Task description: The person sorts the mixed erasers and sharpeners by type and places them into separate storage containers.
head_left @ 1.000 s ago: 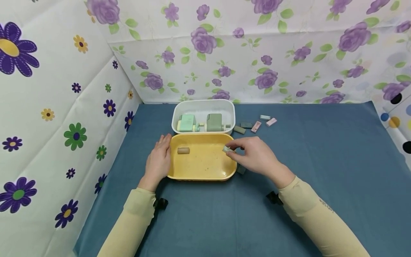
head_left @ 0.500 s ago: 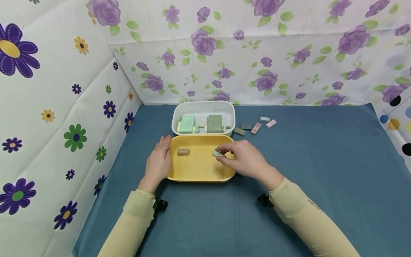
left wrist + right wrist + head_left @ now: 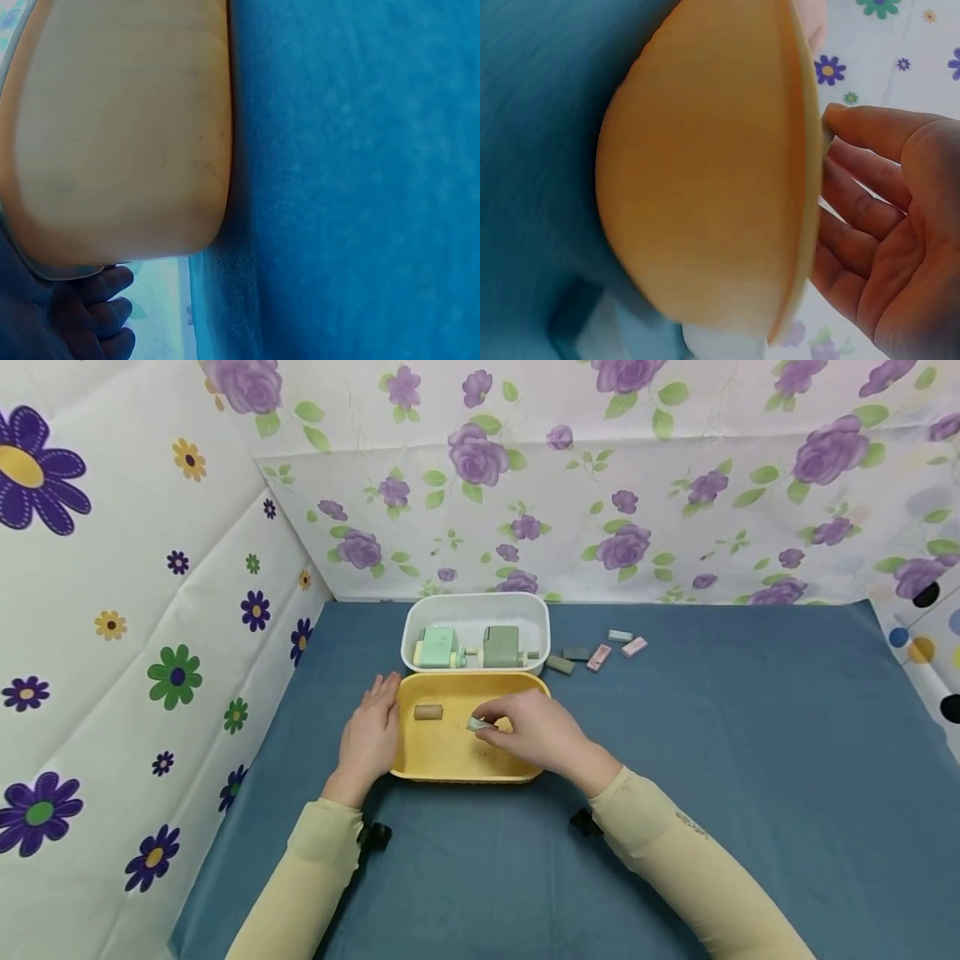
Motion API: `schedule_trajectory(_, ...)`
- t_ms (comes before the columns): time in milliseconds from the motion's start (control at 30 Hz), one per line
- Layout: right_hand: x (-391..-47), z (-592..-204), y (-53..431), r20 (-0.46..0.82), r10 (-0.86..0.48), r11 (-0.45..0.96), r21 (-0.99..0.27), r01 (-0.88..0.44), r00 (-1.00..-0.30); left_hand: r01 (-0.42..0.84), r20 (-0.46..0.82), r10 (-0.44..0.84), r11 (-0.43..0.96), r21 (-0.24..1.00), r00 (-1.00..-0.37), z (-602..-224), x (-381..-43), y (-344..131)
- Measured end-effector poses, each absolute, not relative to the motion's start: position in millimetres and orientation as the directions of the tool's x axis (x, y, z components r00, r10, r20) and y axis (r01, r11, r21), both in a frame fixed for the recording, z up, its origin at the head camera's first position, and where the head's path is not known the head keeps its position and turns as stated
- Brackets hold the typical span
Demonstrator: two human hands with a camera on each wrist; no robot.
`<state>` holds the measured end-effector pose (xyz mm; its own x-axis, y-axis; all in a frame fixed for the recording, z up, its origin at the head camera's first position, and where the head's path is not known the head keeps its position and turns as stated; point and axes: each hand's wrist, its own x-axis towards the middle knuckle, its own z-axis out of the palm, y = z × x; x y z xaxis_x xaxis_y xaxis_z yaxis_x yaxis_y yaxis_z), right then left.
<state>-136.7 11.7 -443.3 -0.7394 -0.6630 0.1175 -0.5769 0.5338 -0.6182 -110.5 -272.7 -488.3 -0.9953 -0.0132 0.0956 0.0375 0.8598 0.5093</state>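
Note:
My right hand (image 3: 536,727) pinches a small pale green eraser (image 3: 477,724) between thumb and fingertips, over the middle of the yellow tray (image 3: 442,764). The right wrist view looks at the tray's outer wall (image 3: 705,165), with the hand (image 3: 900,217) beyond the rim and the eraser mostly hidden. A short tan cylinder-like piece (image 3: 428,712) lies in the tray's left part. Along the tray's left rim rests my left hand (image 3: 371,727), its fingers nearly straight. In the left wrist view its fingertips (image 3: 112,315) show past the tray's end.
Behind the yellow tray stands a white tray (image 3: 476,602) with a mint crank pencil sharpener (image 3: 438,647) and a grey-green one (image 3: 501,647). To its right lie several small blocks, including a pink one (image 3: 598,657), on the blue cloth (image 3: 712,718).
My right hand has moved left with the eraser, from the tray's right rim to over its middle. The left hand has stayed at the left rim.

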Motion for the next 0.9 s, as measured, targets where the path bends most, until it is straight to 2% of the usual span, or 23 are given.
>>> schedule_trajectory(467,-132.1,-461.9,-44.2,0.098,-0.684,0.58,-0.527,-0.621,-0.722,0.022,0.084,-0.025,0.858,0.514,-0.996,-487.8,-109.7,-272.0)
schedule_trajectory(900,-134.0,-472.1,-67.1,0.088,-0.642,0.667,-0.426,-0.611,-0.762,0.042,0.104,-0.015,0.851,0.524,-0.994,-489.3,-111.2,-273.6)
